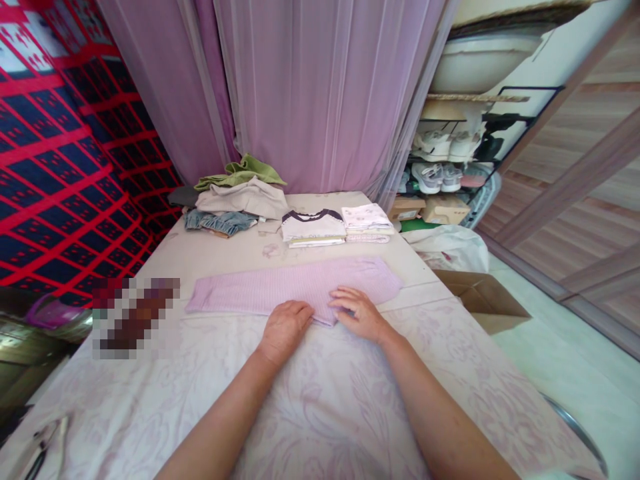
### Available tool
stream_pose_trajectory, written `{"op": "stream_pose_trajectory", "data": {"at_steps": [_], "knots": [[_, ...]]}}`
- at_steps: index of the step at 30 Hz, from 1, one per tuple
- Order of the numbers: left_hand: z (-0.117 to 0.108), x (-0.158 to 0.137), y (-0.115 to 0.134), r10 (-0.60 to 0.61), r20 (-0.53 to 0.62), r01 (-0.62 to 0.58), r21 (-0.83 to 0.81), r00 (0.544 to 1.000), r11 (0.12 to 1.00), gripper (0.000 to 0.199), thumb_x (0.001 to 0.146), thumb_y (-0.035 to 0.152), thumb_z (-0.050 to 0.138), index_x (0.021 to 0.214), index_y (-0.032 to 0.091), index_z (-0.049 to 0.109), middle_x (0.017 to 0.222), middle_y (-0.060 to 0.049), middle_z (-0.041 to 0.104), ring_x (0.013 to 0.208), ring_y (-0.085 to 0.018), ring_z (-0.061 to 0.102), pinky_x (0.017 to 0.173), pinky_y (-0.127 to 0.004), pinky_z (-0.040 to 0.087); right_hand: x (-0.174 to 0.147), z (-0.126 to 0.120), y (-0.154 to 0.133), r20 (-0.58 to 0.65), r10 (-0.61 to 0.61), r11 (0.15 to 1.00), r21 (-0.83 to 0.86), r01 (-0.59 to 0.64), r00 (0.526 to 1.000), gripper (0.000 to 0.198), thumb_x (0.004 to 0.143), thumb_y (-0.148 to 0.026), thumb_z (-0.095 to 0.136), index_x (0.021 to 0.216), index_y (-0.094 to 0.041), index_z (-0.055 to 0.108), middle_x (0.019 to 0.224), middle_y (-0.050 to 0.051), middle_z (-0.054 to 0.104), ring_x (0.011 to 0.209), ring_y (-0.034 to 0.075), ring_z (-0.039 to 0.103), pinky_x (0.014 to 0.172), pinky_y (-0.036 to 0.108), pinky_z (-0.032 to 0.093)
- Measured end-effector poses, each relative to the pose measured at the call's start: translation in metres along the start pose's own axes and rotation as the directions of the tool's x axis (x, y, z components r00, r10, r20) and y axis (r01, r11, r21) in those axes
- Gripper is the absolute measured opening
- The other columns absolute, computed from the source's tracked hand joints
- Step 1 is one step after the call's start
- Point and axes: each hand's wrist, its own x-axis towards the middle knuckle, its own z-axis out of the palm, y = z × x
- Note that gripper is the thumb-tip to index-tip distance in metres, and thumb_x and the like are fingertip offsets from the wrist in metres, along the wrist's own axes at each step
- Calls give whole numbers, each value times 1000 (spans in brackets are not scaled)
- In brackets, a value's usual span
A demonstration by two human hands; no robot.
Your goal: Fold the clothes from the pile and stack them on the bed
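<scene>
Head view, listed near to far. Item: pale floral cover (330, 413), spreading beneath everything handled. Item: left hand (286, 328), palm down, fingers lying together, resting on the near edge of the garment at mid-length; whether it is pinching any fabric, one cannot tell. Item: right hand (361, 317), just right of the left, fingers spreading apart and thumb standing off them, fingertips touching the cloth near the same edge. Item: lilac ribbed garment (280, 283), lying flat and folded long, stretching from left to right across the cover; its body is lying on the far side of both hands, its narrower end reaching well left of the grip, its wider end extending right past the right hand. Item, far: folded white shirt with dark collar (313, 225), topping a stack; just right of it, a folded pale stack (367, 220) is sitting. Item, far left: heap of clothes (245, 199), piling loosely. Item, farthest: mauve curtain (320, 93), hanging behind.
</scene>
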Motion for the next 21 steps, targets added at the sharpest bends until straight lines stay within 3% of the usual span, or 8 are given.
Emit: {"op": "stream_pose_trajectory", "data": {"at_steps": [8, 15, 18, 21], "knots": [[-2, 19, 14, 181, 113, -197, 152, 977, 969, 20, 91, 19, 51, 109, 21, 61, 102, -7, 67, 93, -21, 62, 80, -33, 47, 1, 0, 3, 29, 19, 997, 71, -21, 999, 33, 77, -19, 56, 105, -28, 71, 120, 4, 66, 122, 22, 52, 106, 48, 36], [-4, 32, 15, 36, 103, -45, 89, 994, 995, 25, 88, 23, 56, 112, 22, 61, 115, -6, 66, 103, -23, 61, 87, -36, 46, 0, -5, 3, 3, 37, 991, 128, -37, 999, 34, 77, -25, 59, 110, -24, 69, 124, 7, 63, 124, 23, 50, 107, 45, 37], [-11, 30, 12, 37, 117, -45, 71, 992, 996, 30, 85, 22, 59, 115, 23, 60, 123, -6, 63, 110, -24, 58, 92, -38, 45, 0, -6, 3, -11, 36, 992, 118, -34, 999, 35, 77, -23, 59, 111, -22, 68, 126, 8, 62, 125, 24, 49, 107, 45, 38], [-13, 28, 10, 31, 117, -44, 108, 993, 993, 25, 86, 17, 55, 109, 22, 64, 117, -7, 66, 105, -24, 61, 89, -39, 46, 0, -5, 3, -26, 32, 993, 112, -29, 999, 34, 78, -23, 57, 109, -23, 68, 126, 7, 62, 125, 23, 49, 107, 44, 37]]}}
